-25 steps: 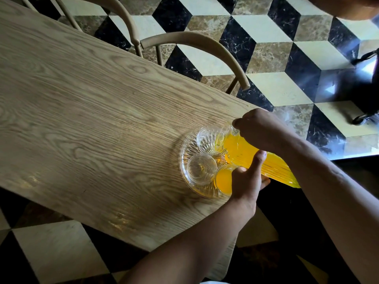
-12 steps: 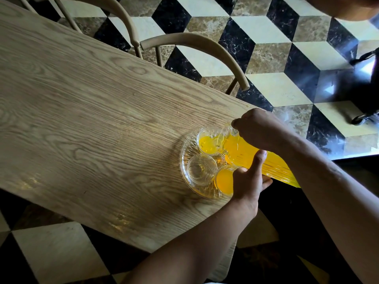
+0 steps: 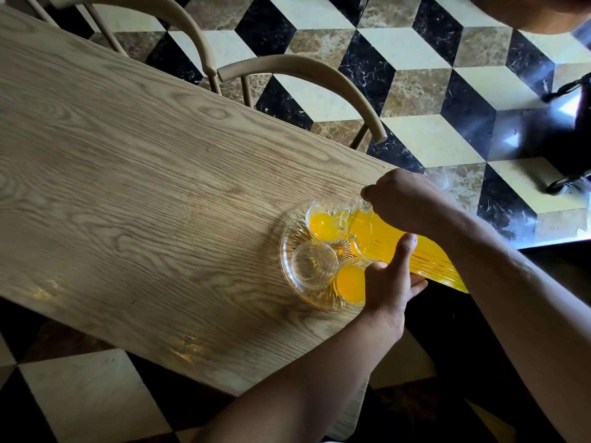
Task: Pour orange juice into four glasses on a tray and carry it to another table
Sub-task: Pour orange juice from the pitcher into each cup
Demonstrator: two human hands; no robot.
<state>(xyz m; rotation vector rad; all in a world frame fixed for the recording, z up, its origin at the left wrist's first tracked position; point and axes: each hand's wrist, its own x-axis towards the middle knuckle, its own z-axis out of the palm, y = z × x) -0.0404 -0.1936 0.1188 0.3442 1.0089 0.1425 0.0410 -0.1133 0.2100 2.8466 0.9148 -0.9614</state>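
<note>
A round cut-glass tray (image 3: 285,251) sits near the right end of the wooden table (image 3: 134,174). On it, the far glass (image 3: 321,222) holds orange juice, the left glass (image 3: 314,265) is empty, and the near glass (image 3: 349,280) is full of juice. A further glass lies mostly hidden under the jug. The ribbed glass jug (image 3: 428,260) of orange juice is tilted, its spout over the far glass. My right hand (image 3: 406,203) grips the jug near its top. My left hand (image 3: 390,282) supports the jug's body from below, thumb up.
Two beige curved-back chairs (image 3: 307,68) stand along the table's far side. The floor (image 3: 415,91) is patterned in black, cream and brown tiles. The tray is close to the table's right edge. A dark object (image 3: 575,129) stands at the far right.
The far glass was empty a second ago and now holds orange juice. Both hands and the tilted jug have stayed almost where they were.
</note>
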